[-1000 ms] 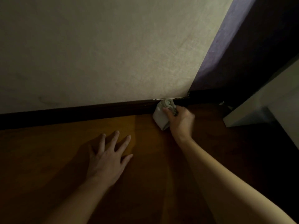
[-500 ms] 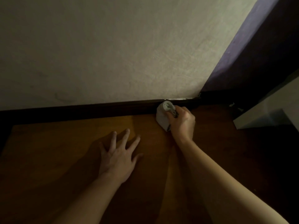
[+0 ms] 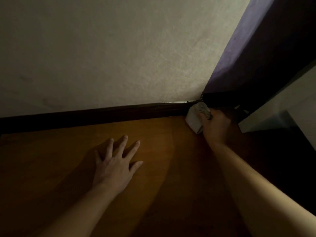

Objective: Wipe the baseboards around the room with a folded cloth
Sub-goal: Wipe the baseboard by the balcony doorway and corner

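Cream textured wall [image 3: 119, 48] meets orange-brown wooden floor [image 3: 162, 185] along a dark wooden baseboard [image 3: 102, 115].
The left hand [image 3: 114, 166] lies flat on the floor, fingers spread, holding nothing; the right hand [image 3: 216, 127] grips the folded pale grey cloth [image 3: 195, 118] against the baseboard's corner end.

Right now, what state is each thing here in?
Cloth: folded, held against the baseboard at the corner.
Right hand: grips the cloth.
Left hand: spread flat on the floor.
Baseboard: dark, with a pale strip above it near the corner.
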### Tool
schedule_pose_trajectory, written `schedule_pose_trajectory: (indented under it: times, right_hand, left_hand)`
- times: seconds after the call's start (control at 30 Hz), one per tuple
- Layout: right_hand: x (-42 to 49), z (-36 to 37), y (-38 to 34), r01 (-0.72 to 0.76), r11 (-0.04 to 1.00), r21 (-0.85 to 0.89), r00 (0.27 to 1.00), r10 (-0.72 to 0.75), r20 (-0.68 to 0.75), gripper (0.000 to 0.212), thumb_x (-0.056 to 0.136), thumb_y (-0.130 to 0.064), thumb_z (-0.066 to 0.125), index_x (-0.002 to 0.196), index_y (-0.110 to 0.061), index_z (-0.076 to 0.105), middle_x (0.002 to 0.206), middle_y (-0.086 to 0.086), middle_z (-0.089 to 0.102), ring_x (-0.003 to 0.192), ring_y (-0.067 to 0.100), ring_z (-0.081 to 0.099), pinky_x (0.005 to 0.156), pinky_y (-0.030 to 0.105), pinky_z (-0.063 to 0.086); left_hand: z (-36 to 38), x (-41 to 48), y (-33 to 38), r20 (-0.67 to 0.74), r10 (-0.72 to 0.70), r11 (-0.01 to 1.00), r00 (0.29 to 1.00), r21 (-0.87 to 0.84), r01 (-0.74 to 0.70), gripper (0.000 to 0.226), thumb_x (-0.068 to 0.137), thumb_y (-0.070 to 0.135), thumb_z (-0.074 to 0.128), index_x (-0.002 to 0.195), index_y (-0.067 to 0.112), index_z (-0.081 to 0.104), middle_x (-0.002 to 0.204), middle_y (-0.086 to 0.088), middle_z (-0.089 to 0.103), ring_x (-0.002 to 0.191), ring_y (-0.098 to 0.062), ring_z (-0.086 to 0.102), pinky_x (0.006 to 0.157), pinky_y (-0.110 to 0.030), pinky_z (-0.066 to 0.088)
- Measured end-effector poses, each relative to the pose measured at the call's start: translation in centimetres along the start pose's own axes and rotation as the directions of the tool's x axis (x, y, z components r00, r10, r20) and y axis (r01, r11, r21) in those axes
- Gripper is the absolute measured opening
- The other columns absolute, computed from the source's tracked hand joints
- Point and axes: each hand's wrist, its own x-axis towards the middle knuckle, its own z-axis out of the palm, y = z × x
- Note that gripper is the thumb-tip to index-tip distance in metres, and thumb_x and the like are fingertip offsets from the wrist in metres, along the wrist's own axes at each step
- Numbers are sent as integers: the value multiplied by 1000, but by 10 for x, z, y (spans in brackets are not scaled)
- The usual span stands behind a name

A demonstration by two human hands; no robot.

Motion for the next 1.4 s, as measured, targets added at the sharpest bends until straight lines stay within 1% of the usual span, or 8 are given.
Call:
schedule_pose_trajectory:
  times: [0.5,0.7,0.83,0.93,1.03,1.17,1.3,1.4]
  right_hand:
    - [2,-1,-2,123,992,24,991,-124,52,23,89,-27,72,100,-7,73,96,15,67,84,28,63,67,28,40]
    - [-11,6,-11,-57,997,49,997,60,-58,24,91,-27,68,108,-9,72,101,14,65,92,30,62,71,26,38]
    - [-35,32,-51,49,975,218,998,-55,20,16,89,-23,71,100,-11,73,92,2,63,81,16,62,70,40,55]
    - [-46,43,-67,149,971,189,987,-157,27,18,90,-28,70,99,-12,73,91,-1,63,78,13,60,66,33,52]
    - [-43,41,-69,231,963,136,969,-241,58,18,90,-30,70,94,-13,73,87,1,64,74,15,59,62,28,45]
    - [-20,29,-35,46,990,131,996,-55,67,21,89,-32,68,97,-13,73,89,7,67,79,24,64,66,36,52]
    - [-4,2,-7,1,1000,-29,1000,-1,1,27,91,-29,68,105,-6,72,99,20,66,89,37,63,70,28,35]
    - [1,-7,8,-95,994,-61,994,92,-50,31,92,-29,67,104,-2,71,99,24,66,90,41,64,71,33,40]
  left_hand:
    - [-3,-1,1,11,4,1000,1000,-9,-4,78,70,77,-15,144,57,-30,163,9,-30,152,-32,-21,119,-69,11]
    - [-3,-3,1,5,9,1000,1000,-22,-9,79,70,77,-16,145,57,-30,162,9,-32,152,-33,-22,119,-68,13]
    - [-2,1,0,13,1,1000,1000,-19,-1,70,85,76,0,145,56,-30,161,8,-35,152,-33,-23,120,-68,9]
    - [-6,1,-5,26,24,998,999,-53,-22,68,94,74,17,148,58,-22,163,9,-31,153,-29,-20,121,-65,7]
    - [-9,-7,-12,-35,40,996,999,-73,-43,69,90,80,8,150,57,-18,165,11,-25,155,-21,-13,122,-60,3]
    - [-12,-14,-25,-116,23,998,993,-51,-29,81,75,81,-16,152,55,-16,168,13,-16,155,-19,-8,123,-54,4]
    - [-23,-17,-30,-128,-44,997,991,-69,35,72,91,77,5,155,50,-13,169,9,-13,156,-23,-1,125,-49,6]
    - [-28,-24,-26,-158,-45,995,986,-96,30,72,92,75,9,156,49,-9,169,9,-9,155,-24,5,125,-47,8]
